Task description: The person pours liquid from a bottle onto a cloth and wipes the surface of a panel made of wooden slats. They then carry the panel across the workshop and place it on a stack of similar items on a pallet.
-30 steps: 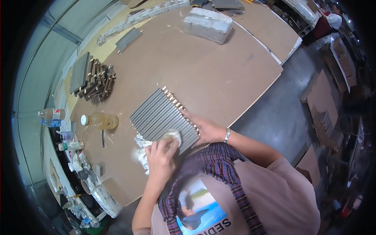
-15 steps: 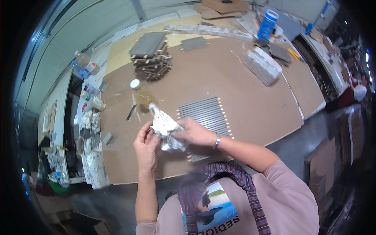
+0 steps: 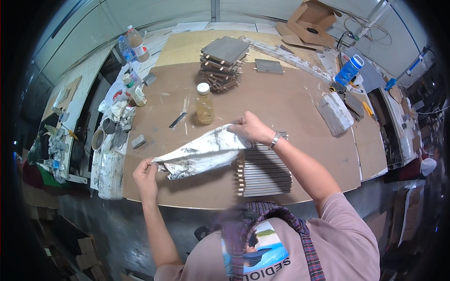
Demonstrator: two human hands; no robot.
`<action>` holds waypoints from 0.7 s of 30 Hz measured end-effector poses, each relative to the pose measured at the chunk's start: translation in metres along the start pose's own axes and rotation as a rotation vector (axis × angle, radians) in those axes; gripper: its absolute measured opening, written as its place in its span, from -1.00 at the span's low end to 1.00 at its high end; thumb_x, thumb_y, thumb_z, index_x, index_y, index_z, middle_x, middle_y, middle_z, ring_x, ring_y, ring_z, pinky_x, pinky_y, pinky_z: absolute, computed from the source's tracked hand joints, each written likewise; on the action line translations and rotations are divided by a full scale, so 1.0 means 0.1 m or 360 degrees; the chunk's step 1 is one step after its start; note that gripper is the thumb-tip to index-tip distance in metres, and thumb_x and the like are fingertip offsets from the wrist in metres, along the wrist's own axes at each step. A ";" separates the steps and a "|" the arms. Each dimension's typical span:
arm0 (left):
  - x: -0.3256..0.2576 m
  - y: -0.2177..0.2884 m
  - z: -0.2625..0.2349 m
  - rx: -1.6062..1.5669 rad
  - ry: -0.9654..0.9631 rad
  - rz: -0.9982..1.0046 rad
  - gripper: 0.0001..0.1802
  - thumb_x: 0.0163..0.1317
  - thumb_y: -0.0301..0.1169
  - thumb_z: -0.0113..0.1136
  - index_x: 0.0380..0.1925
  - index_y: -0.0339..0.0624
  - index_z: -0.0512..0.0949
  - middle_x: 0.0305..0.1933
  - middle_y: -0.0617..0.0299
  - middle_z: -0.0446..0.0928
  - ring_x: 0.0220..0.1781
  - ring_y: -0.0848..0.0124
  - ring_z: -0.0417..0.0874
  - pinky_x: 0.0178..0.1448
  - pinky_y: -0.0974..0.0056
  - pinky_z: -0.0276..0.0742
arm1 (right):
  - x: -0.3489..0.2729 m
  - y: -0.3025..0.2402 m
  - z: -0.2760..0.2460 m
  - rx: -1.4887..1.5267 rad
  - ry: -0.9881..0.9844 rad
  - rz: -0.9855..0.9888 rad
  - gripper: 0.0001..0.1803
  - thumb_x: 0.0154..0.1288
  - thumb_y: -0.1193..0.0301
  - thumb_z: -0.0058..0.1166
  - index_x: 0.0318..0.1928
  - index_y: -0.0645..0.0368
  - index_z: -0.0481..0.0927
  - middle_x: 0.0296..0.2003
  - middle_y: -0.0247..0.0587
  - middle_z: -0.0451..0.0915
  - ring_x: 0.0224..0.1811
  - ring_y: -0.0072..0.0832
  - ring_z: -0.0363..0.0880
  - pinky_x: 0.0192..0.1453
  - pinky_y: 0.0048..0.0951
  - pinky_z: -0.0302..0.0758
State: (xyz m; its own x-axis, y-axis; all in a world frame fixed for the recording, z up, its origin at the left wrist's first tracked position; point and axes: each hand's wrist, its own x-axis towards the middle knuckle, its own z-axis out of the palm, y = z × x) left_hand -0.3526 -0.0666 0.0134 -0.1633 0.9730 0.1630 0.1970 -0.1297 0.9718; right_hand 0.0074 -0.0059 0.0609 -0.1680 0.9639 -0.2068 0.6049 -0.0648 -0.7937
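Both hands, left (image 3: 146, 174) and right (image 3: 248, 127), pinch a stained rag (image 3: 201, 152) taut; its slack could sweep the jar (image 3: 204, 104) at twelve o'clock over.

This is a workshop, most likely for woodwork. A large brown board table (image 3: 290, 100) carries a stack of grey panels with wooden dowels (image 3: 225, 61) near its far edge and a row of grey slats (image 3: 265, 171) at the near edge. A glue-like jar of amber liquid (image 3: 204, 103) stands mid-table. Along the left edge lie stained rags, small tins and bottles (image 3: 117, 122). Cut cardboard (image 3: 311, 23) lies at the far right corner, cables hang behind it, and the floor (image 3: 108, 225) below is bare and grimy.
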 end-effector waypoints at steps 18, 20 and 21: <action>0.28 0.37 -0.01 0.0479 -0.0322 0.0299 -0.90 0.00 -0.64 0.20 -0.44 -0.36 0.51 -0.47 0.23 0.53 -0.36 0.46 0.53 -0.16 0.35 0.48 | 0.40 -0.67 0.72 0.0089 -0.0444 -0.0846 -0.75 0.25 0.45 -0.01 -0.20 0.42 0.56 -0.49 0.04 0.54 -0.38 -0.36 0.54 -0.13 -0.25 0.50; 0.28 0.36 0.02 0.0420 -0.0192 0.0130 -0.91 0.00 -0.64 0.20 -0.44 -0.38 0.52 -0.44 0.21 0.55 -0.31 0.46 0.54 -0.13 0.34 0.47 | 0.38 -0.67 0.67 0.0082 -0.0367 -0.0813 -0.76 0.25 0.45 0.00 -0.20 0.41 0.54 -0.48 0.05 0.54 -0.38 -0.32 0.55 -0.13 -0.24 0.50; 0.28 0.37 0.02 0.0393 -0.0124 0.0048 -0.91 0.00 -0.64 0.20 -0.44 -0.39 0.52 -0.42 0.20 0.56 -0.28 0.46 0.55 -0.11 0.34 0.47 | 0.37 -0.70 0.63 0.0080 -0.0329 -0.0802 -0.77 0.25 0.45 0.00 -0.20 0.40 0.54 -0.48 0.05 0.54 -0.39 -0.30 0.55 -0.13 -0.23 0.50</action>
State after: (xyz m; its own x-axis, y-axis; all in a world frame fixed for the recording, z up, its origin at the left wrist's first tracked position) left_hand -0.3476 -0.0438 0.0530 -0.0804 0.9824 0.1684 0.4323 -0.1179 0.8940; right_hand -0.0906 0.0174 0.0728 -0.5800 0.8082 0.1021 0.3730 0.3748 -0.8488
